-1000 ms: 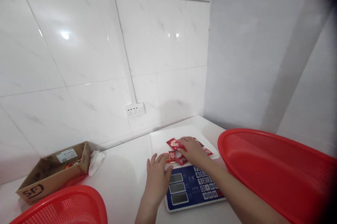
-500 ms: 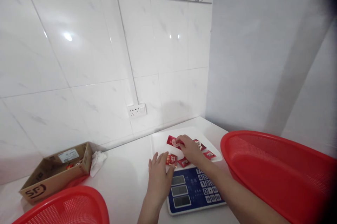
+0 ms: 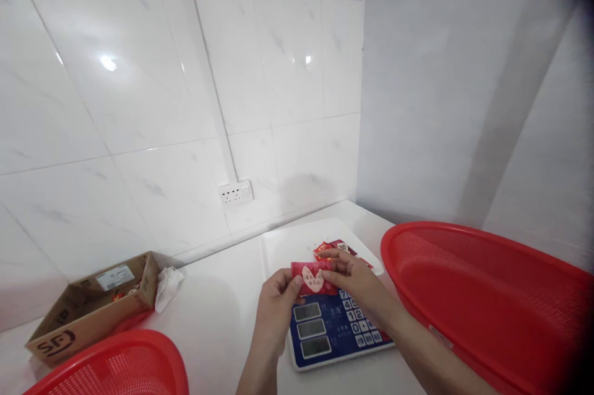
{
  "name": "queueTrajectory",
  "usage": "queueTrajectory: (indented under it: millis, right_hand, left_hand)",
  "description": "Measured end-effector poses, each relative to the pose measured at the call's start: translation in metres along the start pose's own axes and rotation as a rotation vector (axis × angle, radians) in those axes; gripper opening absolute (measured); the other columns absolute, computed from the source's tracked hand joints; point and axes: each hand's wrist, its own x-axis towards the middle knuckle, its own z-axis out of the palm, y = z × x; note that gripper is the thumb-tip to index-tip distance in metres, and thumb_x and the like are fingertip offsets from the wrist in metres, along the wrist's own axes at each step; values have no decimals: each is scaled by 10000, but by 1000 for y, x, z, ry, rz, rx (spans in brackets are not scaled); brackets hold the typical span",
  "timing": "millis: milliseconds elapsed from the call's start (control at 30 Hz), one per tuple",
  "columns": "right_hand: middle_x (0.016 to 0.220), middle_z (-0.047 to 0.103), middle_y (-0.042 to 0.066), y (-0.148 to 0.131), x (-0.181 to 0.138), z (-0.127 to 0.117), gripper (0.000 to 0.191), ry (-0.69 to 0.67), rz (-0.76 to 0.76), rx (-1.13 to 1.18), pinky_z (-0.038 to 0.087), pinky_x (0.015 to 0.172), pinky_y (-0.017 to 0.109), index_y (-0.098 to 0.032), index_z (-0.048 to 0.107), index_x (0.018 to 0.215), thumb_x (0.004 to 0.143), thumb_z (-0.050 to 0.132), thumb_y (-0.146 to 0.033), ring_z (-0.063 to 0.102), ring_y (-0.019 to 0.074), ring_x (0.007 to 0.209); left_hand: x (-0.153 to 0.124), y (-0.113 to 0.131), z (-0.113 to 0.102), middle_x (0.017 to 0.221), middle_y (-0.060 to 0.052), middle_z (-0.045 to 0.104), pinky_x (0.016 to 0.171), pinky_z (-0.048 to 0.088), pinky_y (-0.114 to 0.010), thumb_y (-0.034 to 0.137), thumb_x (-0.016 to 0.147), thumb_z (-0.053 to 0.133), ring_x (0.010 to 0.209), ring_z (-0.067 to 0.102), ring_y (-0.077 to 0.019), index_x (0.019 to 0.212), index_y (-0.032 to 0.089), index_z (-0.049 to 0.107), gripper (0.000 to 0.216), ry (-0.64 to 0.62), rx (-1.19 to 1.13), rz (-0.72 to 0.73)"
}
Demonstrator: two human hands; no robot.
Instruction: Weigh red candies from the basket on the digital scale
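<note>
A red candy packet (image 3: 312, 279) with a pale heart-shaped label is stretched flat between my two hands, above the front of the scale's tray. My left hand (image 3: 277, 297) pinches its left edge between thumb and fingers. At the right edge my right hand (image 3: 351, 278) grips it, fingers bent over the top. More red packets (image 3: 344, 247) lie on the white weighing tray (image 3: 288, 243) behind my right hand, which partly hides them. Below the held packet sits the blue scale panel (image 3: 336, 336), with its displays dark and part of its keypad covered by my right wrist.
To the right stands a large red plastic basket (image 3: 457, 271). A second red basket (image 3: 139, 345) is at the lower left. Behind that one are an open cardboard box (image 3: 60, 336) with small wrapped items and a crumpled white tissue (image 3: 167, 286). The tiled wall has a socket (image 3: 235, 193).
The red packet with the heart label has been lifted off the tray and brought nearer, and both hands now hold it. My left hand, previously spread over another packet, has closed.
</note>
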Motion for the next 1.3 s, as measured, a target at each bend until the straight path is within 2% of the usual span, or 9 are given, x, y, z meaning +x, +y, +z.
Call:
queueTrajectory:
  millis: [167,433,667,767,1033,1167,1300]
  right_hand:
    - [692,615,-5,5,-2,-3,412,46,-2,56,463,679,335,-195,572,956,607,698,-374,597,173,698]
    - [680,605,-29,15,-1,-5,420,61,51,238,453,705,305,-215,551,969,598,716,-323,595,151,699]
    - [644,571,-36,16,-2,-7,395,91,35,201,450,662,286,-196,563,946,605,714,-325,575,139,660]
    - [636,559,-40,16,-2,-8,377,95,16,185,450,649,285,-192,562,932,614,709,-330,566,132,636]
    - [685,586,-27,18,-2,-11,362,83,29,200,439,683,283,-195,570,919,619,705,-347,573,143,705]
    - [675,594,-22,17,-4,-12,246,37,41,82,405,603,253,-174,608,788,669,655,-384,534,120,632]
    - [653,598,-21,16,-6,-13,233,32,39,56,394,615,259,-163,598,699,665,654,-387,521,121,622]
  left_hand:
    - [-1,0,5,751,-38,646,608,403,-220,369,744,562,690,541,-125,796,144,621,239,-21,-65,-23]
    - [-2,0,10,712,-19,629,604,396,-215,378,722,583,672,532,-120,771,154,620,233,-2,-80,-48]
    - [0,-3,10,747,-23,617,598,378,-216,393,732,567,677,511,-121,782,157,601,244,6,-17,-39]
    - [-1,-3,12,680,-6,595,574,361,-209,398,715,587,622,492,-108,742,155,587,244,15,-28,-33]
    - [-1,-6,14,683,-14,596,573,360,-217,423,713,582,623,486,-116,730,156,584,267,27,7,-3]
    - [1,-11,14,667,-9,580,569,358,-219,430,715,577,615,477,-114,711,157,568,274,36,39,14]
    - [3,-14,15,635,3,571,551,343,-214,443,699,595,580,465,-105,691,155,560,290,41,44,12]
